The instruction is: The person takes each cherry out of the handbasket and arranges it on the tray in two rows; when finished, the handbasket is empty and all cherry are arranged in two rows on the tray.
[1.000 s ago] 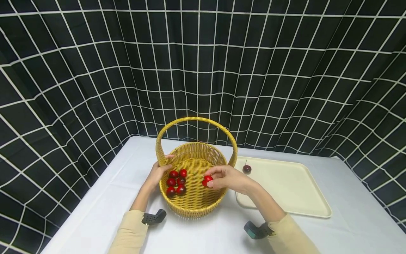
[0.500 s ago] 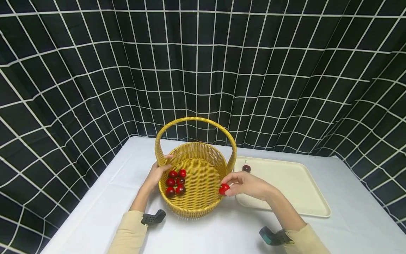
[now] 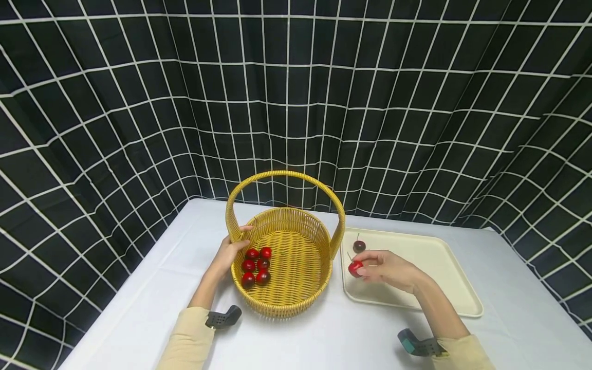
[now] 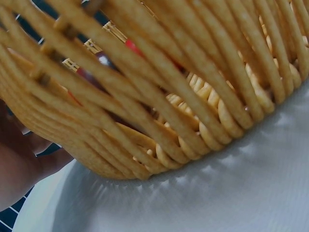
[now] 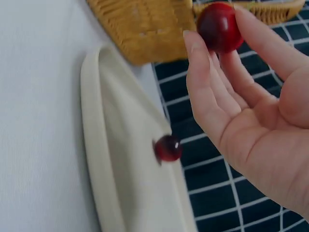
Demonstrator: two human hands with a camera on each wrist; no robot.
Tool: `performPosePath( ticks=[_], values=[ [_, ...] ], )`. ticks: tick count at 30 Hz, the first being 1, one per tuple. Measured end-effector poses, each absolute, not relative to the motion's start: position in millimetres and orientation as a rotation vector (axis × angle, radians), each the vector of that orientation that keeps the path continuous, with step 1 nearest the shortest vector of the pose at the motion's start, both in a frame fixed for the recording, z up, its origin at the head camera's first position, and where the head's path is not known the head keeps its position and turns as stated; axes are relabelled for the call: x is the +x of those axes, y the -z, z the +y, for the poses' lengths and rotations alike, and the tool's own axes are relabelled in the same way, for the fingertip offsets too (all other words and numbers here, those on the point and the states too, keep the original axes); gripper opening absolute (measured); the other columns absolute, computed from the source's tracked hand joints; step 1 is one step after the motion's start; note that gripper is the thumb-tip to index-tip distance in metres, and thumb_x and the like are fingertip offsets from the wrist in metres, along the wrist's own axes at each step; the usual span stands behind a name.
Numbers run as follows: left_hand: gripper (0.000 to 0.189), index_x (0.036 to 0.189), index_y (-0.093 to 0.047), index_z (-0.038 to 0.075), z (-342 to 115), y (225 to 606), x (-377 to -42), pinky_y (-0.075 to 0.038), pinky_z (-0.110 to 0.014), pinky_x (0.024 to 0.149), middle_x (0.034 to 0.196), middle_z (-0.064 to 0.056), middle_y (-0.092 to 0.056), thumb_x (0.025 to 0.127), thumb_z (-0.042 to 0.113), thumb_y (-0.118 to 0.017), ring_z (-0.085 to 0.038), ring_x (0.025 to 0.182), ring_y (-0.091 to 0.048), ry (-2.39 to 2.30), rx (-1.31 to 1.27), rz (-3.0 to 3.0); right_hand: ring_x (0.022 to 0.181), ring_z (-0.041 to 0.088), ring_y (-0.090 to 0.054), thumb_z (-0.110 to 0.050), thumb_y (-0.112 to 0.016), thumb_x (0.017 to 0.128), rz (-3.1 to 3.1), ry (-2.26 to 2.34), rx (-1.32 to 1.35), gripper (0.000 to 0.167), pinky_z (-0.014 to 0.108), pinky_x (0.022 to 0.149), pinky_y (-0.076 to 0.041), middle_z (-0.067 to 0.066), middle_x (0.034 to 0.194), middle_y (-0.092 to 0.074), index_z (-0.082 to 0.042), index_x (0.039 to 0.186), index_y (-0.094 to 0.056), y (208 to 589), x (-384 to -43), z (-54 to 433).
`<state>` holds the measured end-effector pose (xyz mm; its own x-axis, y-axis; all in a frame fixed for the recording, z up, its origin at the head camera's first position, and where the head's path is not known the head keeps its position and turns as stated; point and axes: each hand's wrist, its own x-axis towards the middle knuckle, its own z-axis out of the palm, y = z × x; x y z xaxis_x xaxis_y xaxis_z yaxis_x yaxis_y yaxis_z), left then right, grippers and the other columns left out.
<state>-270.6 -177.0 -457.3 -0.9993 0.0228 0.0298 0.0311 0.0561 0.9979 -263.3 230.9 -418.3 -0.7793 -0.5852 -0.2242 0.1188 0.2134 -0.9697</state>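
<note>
My left hand [image 3: 225, 256] grips the left rim of a yellow wicker basket [image 3: 289, 310], by the foot of its hoop handle. In the left wrist view, part of that hand [image 4: 24, 164] shows beside the woven wall [image 4: 193, 116]. Several red cherries [image 3: 248, 265] lie together on the basket's left floor. Between thumb and fingertips, my right hand [image 3: 393, 270] pinches a red cherry [image 3: 355, 269] with a stem, above the left part of a cream tray [image 3: 430, 272]. The right wrist view shows this cherry [image 5: 220, 26] held clear of the tray. A darker stemmed cherry [image 3: 359, 246] rests in the tray's back left corner.
A white cloth [image 3: 296, 344] covers the table. Behind it and at the sides hangs a black curtain [image 3: 314, 87] with a white grid. The tall handle [image 3: 287, 172] arches over the basket, and the tray stands close at its right.
My right hand has carried the pinched cherry rightward, from inside the basket, past its right rim, to over the tray. The left hand and the basket have stayed nearly still.
</note>
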Motion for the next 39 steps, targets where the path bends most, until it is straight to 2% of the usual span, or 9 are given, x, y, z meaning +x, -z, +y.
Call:
performPosePath(
  ticks=[4, 10, 20, 28, 39],
  values=[
    [0.044, 0.138, -0.046, 0.003, -177.1, 457.7, -270.8, -0.015, -0.049, 0.112, 0.144, -0.019, -0.041, 0.094, 0.004, -0.046, -0.034, 0.135, -0.032, 2.155, -0.057, -2.273, 0.099, 0.025, -0.063, -0.012, -0.066, 0.090, 1.936, 1.709, -0.310, 0.046, 0.038, 0.090, -0.049, 0.008, 0.104, -0.066, 0.011, 0.125, -0.048, 424.0, -270.8, 242.0],
    [0.043, 0.137, -0.047, 0.002, -177.0, 458.0, -271.8, -0.015, -0.049, 0.112, 0.143, -0.019, -0.042, 0.093, 0.004, -0.047, -0.033, 0.135, -0.032, 2.149, -0.060, -2.267, 0.100, 0.024, -0.064, -0.013, -0.063, 0.092, 2.046, 1.769, -0.176, 0.056, 0.034, 0.088, -0.050, 0.008, 0.105, -0.066, 0.019, 0.130, -0.038, 431.2, -282.8, 255.3],
    [0.043, 0.136, -0.047, 0.002, -178.2, 459.6, -272.3, -0.015, -0.050, 0.112, 0.143, -0.019, -0.042, 0.093, 0.004, -0.047, -0.034, 0.135, -0.032, 2.134, -0.057, -2.273, 0.082, 0.014, -0.067, -0.003, -0.062, 0.091, 2.050, 1.920, 0.129, 0.050, 0.028, 0.078, -0.054, 0.002, 0.087, -0.066, 0.018, 0.128, -0.036, 441.0, -299.6, 264.5],
    [0.044, 0.137, -0.047, 0.003, -177.5, 460.2, -271.0, -0.014, -0.050, 0.112, 0.144, -0.019, -0.042, 0.093, 0.005, -0.048, -0.034, 0.136, -0.031, 2.141, -0.054, -2.271, 0.073, 0.009, -0.065, -0.005, -0.061, 0.092, 2.125, 1.861, 0.253, 0.046, 0.025, 0.073, -0.055, -0.001, 0.082, -0.065, 0.017, 0.127, -0.039, 447.8, -309.2, 266.8],
    [0.044, 0.138, -0.045, 0.001, -177.1, 459.0, -271.0, -0.013, -0.050, 0.112, 0.145, -0.019, -0.040, 0.094, 0.004, -0.047, -0.035, 0.136, -0.029, 2.153, -0.050, -2.270, 0.069, 0.007, -0.062, -0.007, -0.062, 0.091, 2.245, 1.791, 0.338, 0.044, 0.023, 0.070, -0.055, 0.003, 0.084, -0.062, 0.016, 0.124, -0.045, 452.1, -318.0, 264.1]
  ],
)
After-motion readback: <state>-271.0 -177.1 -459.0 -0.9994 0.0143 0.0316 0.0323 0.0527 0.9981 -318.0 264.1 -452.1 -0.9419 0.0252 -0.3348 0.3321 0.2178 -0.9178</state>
